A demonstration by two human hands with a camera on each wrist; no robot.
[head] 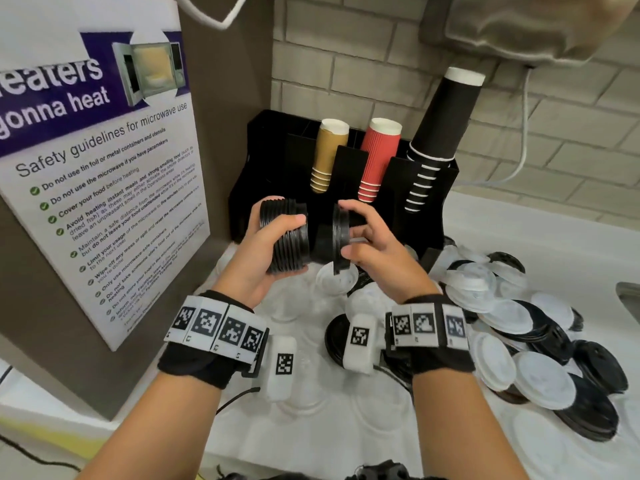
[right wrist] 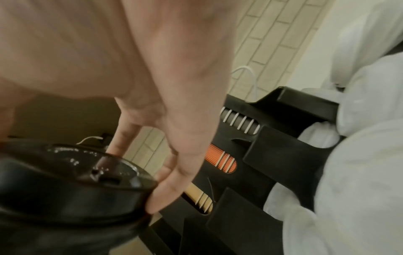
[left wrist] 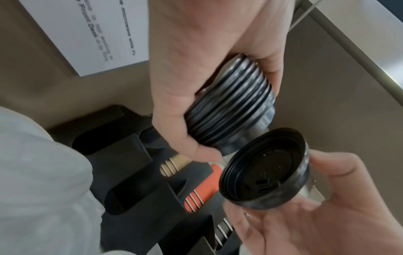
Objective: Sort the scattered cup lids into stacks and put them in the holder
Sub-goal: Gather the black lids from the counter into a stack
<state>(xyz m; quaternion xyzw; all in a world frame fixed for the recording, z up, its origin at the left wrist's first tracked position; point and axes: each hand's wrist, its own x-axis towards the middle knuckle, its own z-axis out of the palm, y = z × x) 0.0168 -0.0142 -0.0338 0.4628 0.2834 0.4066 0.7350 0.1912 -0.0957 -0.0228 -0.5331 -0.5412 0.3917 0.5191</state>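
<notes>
My left hand [head: 277,233] grips a stack of several black lids [head: 287,237], held on its side in front of the black holder [head: 433,202]. The same stack of black lids [left wrist: 231,107] fills the left wrist view under my curled left hand [left wrist: 196,103]. My right hand [head: 349,233] pinches a few nested black lids [head: 341,233] by the rim, a short gap to the right of the stack. In the left wrist view these nested lids [left wrist: 266,169] face the stack's end. The right wrist view shows my right hand [right wrist: 152,172] curled on the black lids [right wrist: 72,181].
The holder carries stacked gold cups [head: 327,157], red cups [head: 377,161] and black cups [head: 436,140]. Loose white lids [head: 540,379] and black lids [head: 588,410] lie scattered on the white counter [head: 536,237] at the right. A microwave poster [head: 97,168] stands on the left.
</notes>
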